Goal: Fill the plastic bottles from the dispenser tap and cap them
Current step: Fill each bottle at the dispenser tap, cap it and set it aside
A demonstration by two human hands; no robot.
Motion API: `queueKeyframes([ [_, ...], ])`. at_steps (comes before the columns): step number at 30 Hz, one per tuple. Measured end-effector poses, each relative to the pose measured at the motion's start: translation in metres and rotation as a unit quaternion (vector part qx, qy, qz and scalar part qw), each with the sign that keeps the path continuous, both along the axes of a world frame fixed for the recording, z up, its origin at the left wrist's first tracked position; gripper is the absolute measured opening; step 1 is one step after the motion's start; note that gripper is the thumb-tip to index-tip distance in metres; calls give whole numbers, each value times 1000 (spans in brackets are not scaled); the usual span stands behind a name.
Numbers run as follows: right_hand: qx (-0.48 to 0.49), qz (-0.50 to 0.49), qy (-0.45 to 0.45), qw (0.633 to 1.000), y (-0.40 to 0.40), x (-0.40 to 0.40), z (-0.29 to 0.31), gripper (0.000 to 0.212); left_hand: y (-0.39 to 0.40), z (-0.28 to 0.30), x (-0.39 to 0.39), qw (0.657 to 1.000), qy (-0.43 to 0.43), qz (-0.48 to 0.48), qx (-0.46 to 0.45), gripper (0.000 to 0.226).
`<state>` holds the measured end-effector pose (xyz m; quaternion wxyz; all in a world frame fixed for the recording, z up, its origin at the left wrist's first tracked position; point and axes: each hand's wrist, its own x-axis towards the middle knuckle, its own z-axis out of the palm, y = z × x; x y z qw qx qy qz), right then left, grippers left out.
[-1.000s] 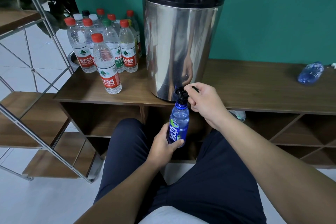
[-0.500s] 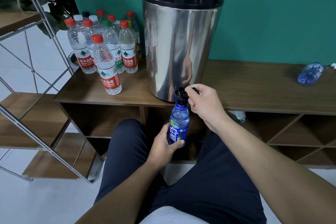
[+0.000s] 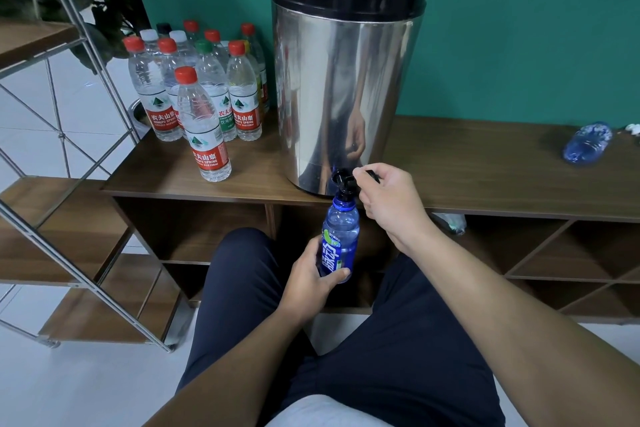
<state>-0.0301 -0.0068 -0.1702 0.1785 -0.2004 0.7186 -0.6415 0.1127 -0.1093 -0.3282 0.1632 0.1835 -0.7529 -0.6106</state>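
Left hand (image 3: 308, 279) gripping blue bottle (image 3: 338, 239) under tap (image 3: 342, 181), right hand (image 3: 389, 199) pinching tap lever

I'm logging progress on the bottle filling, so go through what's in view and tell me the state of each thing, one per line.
Blue bottle: uncapped, upright, mouth under the tap, gripped by the left hand.
Tap: lever held by the right hand; flow not visible.
Dispenser: upright, lid on.
Clear bottles: capped, standing.
Far blue bottle: lying on its side.
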Motion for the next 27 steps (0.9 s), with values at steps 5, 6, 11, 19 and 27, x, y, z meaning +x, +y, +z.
queueKeyframes([
  [5,11,-11,12,1000,0,2,3,24,0,1,0,1000,-1,1,4,74],
  [6,12,-13,14,1000,0,2,4,25,0,0,0,1000,-1,1,4,73],
  [11,27,-29,40,998,-2,1,4,21,-1,-1,0,1000,-2,0,4,74],
  [19,130,-29,257,957,-6,0,23,14,-2,1,0,1000,-9,-1,-3,72],
  [27,146,6,318,937,-6,9,26,17,-1,-2,0,1000,-12,0,-3,71],
])
